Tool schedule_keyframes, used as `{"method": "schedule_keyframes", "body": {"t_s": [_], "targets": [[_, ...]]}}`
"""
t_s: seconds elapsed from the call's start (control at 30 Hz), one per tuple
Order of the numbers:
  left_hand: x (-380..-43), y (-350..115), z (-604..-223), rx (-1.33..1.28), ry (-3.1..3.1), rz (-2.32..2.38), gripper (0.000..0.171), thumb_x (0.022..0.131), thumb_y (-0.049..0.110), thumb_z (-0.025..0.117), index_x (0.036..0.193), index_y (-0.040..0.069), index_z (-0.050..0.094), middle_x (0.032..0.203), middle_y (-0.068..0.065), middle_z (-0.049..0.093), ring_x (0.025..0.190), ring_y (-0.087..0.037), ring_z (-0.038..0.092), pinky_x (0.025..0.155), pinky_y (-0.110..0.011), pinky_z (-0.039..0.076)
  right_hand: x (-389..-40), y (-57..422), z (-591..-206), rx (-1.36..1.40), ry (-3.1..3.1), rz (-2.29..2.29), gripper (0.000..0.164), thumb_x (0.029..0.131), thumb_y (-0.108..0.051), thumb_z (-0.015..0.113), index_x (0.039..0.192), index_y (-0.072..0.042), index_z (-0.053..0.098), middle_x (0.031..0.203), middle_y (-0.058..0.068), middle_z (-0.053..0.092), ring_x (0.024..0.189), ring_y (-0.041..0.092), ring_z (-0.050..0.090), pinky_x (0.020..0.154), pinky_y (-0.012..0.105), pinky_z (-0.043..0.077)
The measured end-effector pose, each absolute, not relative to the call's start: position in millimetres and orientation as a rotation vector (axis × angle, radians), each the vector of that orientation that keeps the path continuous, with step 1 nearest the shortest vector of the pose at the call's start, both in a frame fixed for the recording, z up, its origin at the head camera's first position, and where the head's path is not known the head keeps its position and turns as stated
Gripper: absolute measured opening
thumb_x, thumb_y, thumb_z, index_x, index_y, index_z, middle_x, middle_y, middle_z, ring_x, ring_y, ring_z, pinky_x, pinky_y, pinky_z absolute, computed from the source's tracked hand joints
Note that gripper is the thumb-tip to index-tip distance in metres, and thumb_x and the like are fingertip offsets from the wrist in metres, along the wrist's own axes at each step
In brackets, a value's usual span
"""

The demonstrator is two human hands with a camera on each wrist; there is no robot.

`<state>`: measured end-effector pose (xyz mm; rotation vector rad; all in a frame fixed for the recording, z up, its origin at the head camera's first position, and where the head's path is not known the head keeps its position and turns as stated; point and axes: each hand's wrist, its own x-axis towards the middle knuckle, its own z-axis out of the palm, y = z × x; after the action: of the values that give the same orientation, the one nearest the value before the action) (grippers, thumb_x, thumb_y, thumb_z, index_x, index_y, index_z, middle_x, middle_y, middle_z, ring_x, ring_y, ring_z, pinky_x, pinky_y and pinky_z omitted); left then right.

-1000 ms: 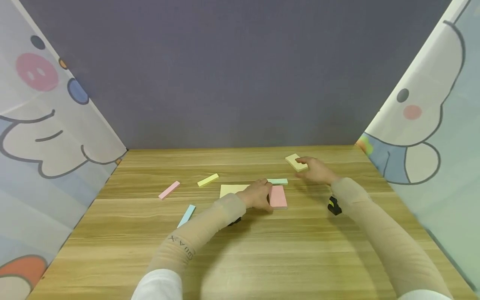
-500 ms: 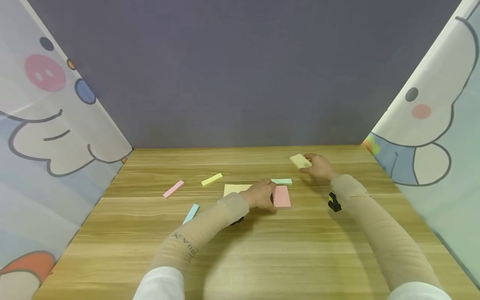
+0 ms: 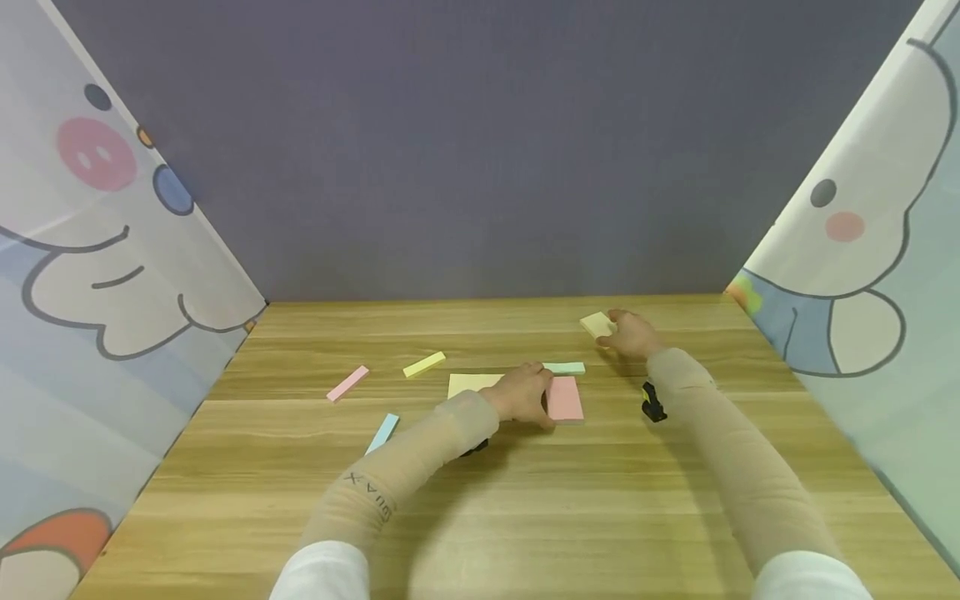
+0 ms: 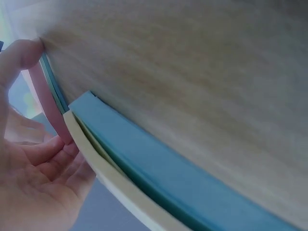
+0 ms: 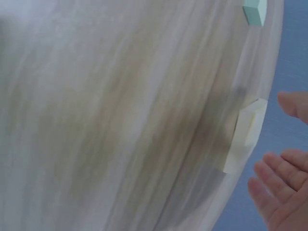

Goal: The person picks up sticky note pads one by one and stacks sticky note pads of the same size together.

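Note:
Near the middle of the table, my left hand (image 3: 519,393) grips a pink sticky note pad (image 3: 564,398), thumb at the near end and fingers at the far end. Teal-blue layers (image 4: 58,94) show along the pink pad's underside in the left wrist view. Partly behind that hand lies a wider pale yellow pad (image 3: 472,382), with a blue layer (image 4: 144,139) under it. At the back right, my right hand (image 3: 633,335) is beside a small cream sticky note pad (image 3: 597,323). Its thumb and fingers are spread apart, and a gap shows before the pad (image 5: 245,137) in the right wrist view.
A mint strip pad (image 3: 565,368) lies along the pink pad's far edge. To the left are narrow pads: a yellow one (image 3: 424,364), a pink one (image 3: 348,383) and a light blue one (image 3: 382,433). A grey panel (image 3: 495,150) rises behind the wooden table.
The fingers of my right hand have drawn off the cream pad's top to its right side, and that forearm has swung slightly left. My left hand stays at the pink pad.

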<state>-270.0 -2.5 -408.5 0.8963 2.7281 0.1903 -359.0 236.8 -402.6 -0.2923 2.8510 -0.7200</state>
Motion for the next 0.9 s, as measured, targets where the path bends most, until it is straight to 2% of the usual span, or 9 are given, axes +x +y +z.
{"method": "schedule_keyframes", "body": {"t_s": [0.23,0.37,0.57,0.9], "targets": [[-269.3,-4.8,-408.2,0.896,2.734,0.189,0.082,0.069,0.045,0.075,0.134,0.007,0.041,0.128,-0.005,0.049,0.116,-0.021,0.047,0.100,-0.031,0.040,-359.7,228.7,-404.5,-0.179,2.890,-0.705,0.073,0.087,-0.030,0.057,0.138,0.011,0.026,0.135,0.032,0.038,0.118,0.045,0.041,0.098,0.055,0.035],[-268.8,-4.3,-408.4,0.898,2.733,0.191,0.083,0.069,0.045,0.075,0.134,0.007,0.041,0.129,-0.005,0.049,0.117,-0.021,0.047,0.100,-0.030,0.040,-359.0,225.5,-404.4,-0.107,2.881,-0.687,0.072,0.086,-0.032,0.057,0.137,0.010,0.028,0.128,0.030,0.044,0.109,0.041,0.047,0.091,0.050,0.041],[-268.9,-3.1,-409.9,0.912,2.740,0.195,0.080,0.068,0.045,0.075,0.132,0.008,0.044,0.121,-0.001,0.051,0.110,-0.016,0.049,0.097,-0.026,0.041,-361.8,224.6,-410.4,-0.081,2.918,-0.662,0.060,0.081,-0.031,0.059,0.122,0.010,0.043,0.109,0.025,0.054,0.092,0.034,0.052,0.078,0.044,0.045],[-268.6,-4.4,-410.2,0.902,2.740,0.214,0.080,0.068,0.046,0.075,0.131,0.009,0.044,0.120,0.001,0.050,0.111,-0.015,0.049,0.097,-0.025,0.041,-371.3,218.5,-426.1,-0.007,3.012,-0.660,0.051,0.079,-0.030,0.059,0.109,0.011,0.050,0.101,0.028,0.057,0.088,0.038,0.055,0.074,0.046,0.048]]}}
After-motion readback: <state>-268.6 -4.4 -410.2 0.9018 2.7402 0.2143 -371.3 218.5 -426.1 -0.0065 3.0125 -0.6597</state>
